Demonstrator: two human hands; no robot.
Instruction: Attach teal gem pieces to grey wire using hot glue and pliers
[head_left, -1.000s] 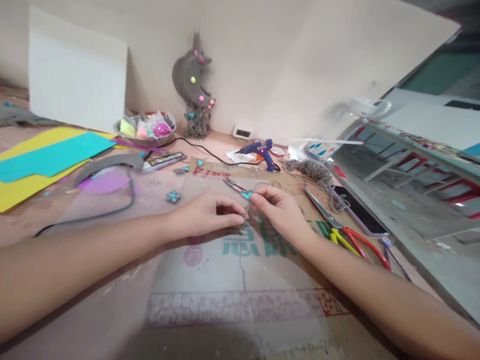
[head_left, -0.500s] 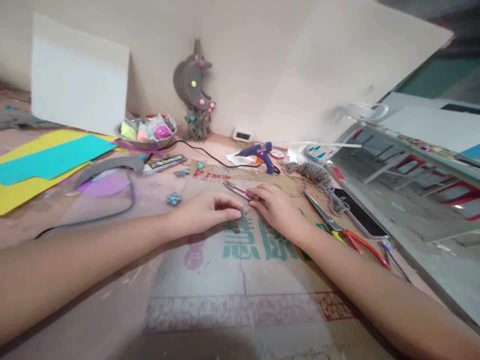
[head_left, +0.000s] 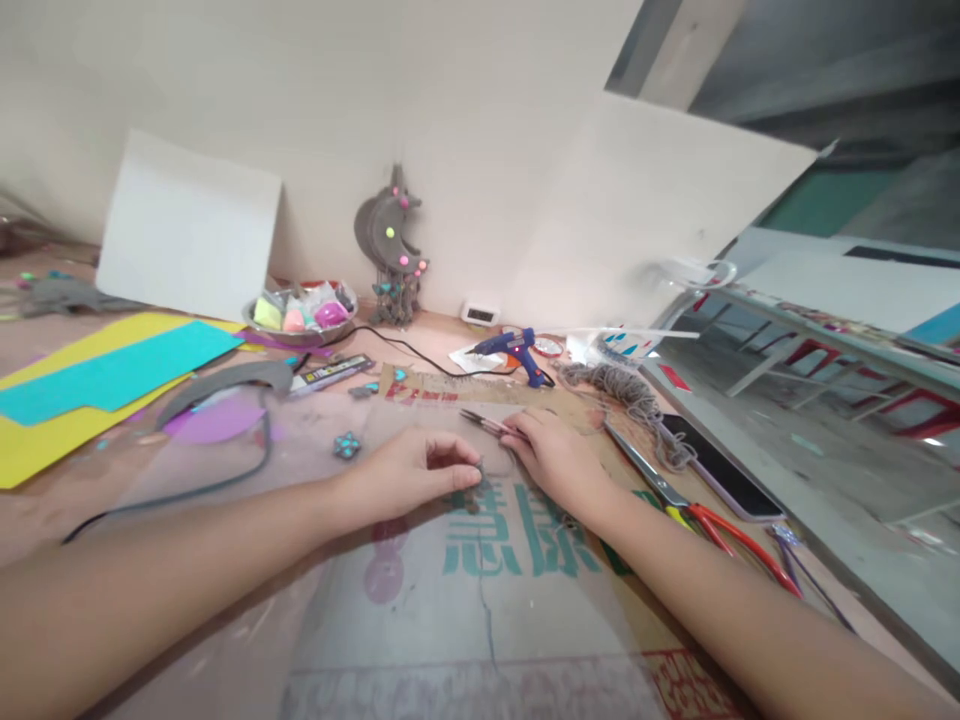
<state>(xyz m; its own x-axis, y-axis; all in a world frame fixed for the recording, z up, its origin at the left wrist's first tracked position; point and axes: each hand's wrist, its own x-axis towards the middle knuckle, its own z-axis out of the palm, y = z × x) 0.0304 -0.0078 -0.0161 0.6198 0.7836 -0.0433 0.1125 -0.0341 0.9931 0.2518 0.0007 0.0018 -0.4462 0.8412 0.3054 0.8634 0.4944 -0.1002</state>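
My left hand [head_left: 412, 475] is closed in a pinch over the cardboard's printed green characters. Between its thumb and forefinger sits a small grey piece [head_left: 482, 471], too small to make out clearly. Below it a thin grey thread [head_left: 486, 605] trails down over the clear sheet. My right hand [head_left: 559, 465] rests just to the right, closed around tweezers [head_left: 487, 424] whose tips point to the left and away from me. A small gap separates the two hands. A turquoise and grey star-shaped piece [head_left: 346, 446] lies left of my left hand.
Scissors [head_left: 660, 480], a phone [head_left: 724, 468] and grey yarn [head_left: 630, 395] lie on the right. Behind the hands is a blue glue gun [head_left: 514, 347]. A bowl of clay packets [head_left: 300, 318], a grey moon ornament [head_left: 390, 235] and coloured sheets [head_left: 127, 365] stand farther left.
The view has tilted up, so everything sits lower in the picture. My right hand with the tweezers has drawn slightly away from my left hand, which still pinches the grey piece.
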